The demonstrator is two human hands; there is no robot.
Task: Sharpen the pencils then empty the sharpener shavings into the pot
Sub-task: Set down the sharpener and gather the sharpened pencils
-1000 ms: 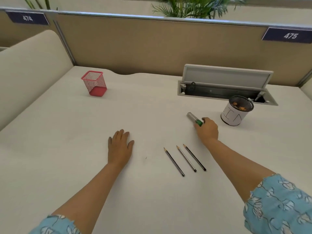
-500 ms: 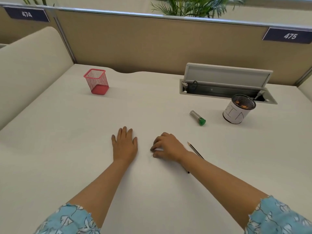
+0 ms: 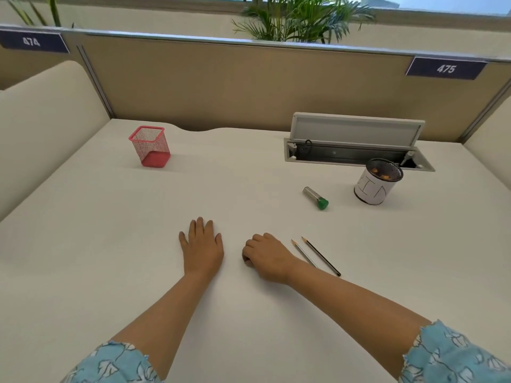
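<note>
My left hand [image 3: 201, 244] lies flat on the white desk, palm down, fingers apart, holding nothing. My right hand [image 3: 266, 255] rests just to its right with its fingers curled under, the fingertips on the desk. Nothing shows in its grip. Two pencils [image 3: 320, 257] lie side by side right of that hand, tips pointing away from me; a third is hidden under the hand or wrist. The sharpener [image 3: 315, 197], a clear tube with a green cap, lies farther back on the right. The round mesh pot [image 3: 377, 181], wrapped in white paper, holds orange shavings.
A red mesh pen holder [image 3: 150, 146] stands at the back left. An open cable tray with a raised grey lid [image 3: 356, 134] is sunk into the desk behind the pot. Beige partition panels [image 3: 221, 87] close off the back and sides.
My right hand let go of the sharpener and pulled back to the near side beside my left hand, covering one pencil. My left hand stayed flat.
</note>
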